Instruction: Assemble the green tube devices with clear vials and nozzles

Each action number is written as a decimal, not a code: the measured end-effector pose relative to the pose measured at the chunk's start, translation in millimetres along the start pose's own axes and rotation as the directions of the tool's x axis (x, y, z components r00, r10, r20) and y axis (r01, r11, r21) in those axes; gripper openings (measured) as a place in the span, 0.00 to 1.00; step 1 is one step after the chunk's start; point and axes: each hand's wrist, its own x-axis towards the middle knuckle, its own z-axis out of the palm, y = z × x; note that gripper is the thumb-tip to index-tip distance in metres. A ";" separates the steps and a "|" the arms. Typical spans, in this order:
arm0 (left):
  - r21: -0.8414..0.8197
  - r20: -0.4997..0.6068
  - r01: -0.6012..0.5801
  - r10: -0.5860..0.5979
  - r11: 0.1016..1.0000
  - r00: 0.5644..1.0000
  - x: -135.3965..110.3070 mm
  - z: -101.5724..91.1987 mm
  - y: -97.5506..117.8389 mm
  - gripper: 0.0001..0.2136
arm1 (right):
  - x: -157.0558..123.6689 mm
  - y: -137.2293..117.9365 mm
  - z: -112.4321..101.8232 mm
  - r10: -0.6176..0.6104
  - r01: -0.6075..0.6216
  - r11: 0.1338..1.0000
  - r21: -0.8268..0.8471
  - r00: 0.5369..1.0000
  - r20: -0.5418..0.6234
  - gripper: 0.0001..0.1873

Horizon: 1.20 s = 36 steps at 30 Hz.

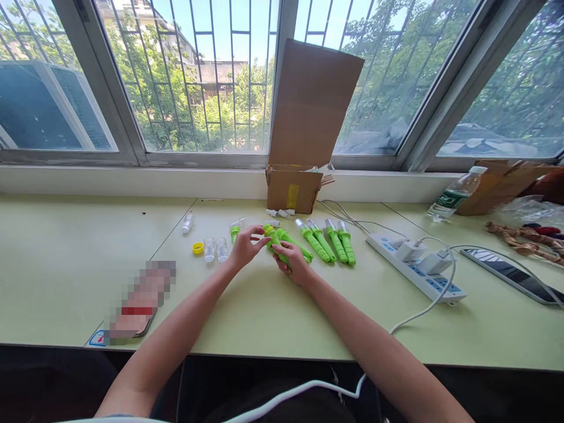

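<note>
My right hand (294, 262) is wrapped round a ribbed green plastic handle (274, 239), holding it tilted above the table. At the handle's upper end sits a yellow ring (267, 228), and my left hand (247, 245) pinches there with thumb and forefinger. Another green handle (286, 236) lies just behind my right hand, partly covered. Beyond my left hand is a green piece with a clear top (235, 231), partly hidden. Left of it are two clear ribbed caps (209, 249), a loose yellow ring (198, 248) and a further clear cap (188, 222).
Several green sticks with clear caps (328, 241) lie to the right. An open cardboard box (293, 188) stands by the window, small white parts (281, 213) before it. A power strip (414, 267) with cables, a phone (515, 276), a bottle (456, 194) and a blurred-out phone (143, 302) flank the work.
</note>
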 end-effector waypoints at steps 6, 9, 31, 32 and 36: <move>0.013 0.005 -0.027 0.027 1.000 1.000 -0.3 0.0 -0.1 0.13 | -0.3 -1.6 -2.4 0.037 -0.038 0.999 0.034 0.999 0.033 0.15; 0.013 0.010 -0.034 0.034 0.999 0.999 -0.8 0.1 0.0 0.13 | -0.5 -3.5 -3.7 0.074 -0.077 0.996 0.054 0.996 0.059 0.15; 0.162 0.093 -0.049 0.034 0.986 0.995 0.2 -2.4 2.1 0.13 | -2.2 -7.2 -5.2 0.085 -0.089 0.996 0.030 0.991 0.106 0.16; 0.185 0.101 -0.060 0.041 0.981 0.994 0.4 -2.7 1.2 0.13 | -2.1 -7.4 -5.1 0.088 -0.092 0.995 0.031 0.990 0.107 0.16; 0.253 0.130 -0.103 0.072 0.962 0.989 1.0 -3.1 -2.5 0.13 | -2.6 -8.6 -4.3 0.095 -0.099 0.994 0.034 0.990 0.105 0.16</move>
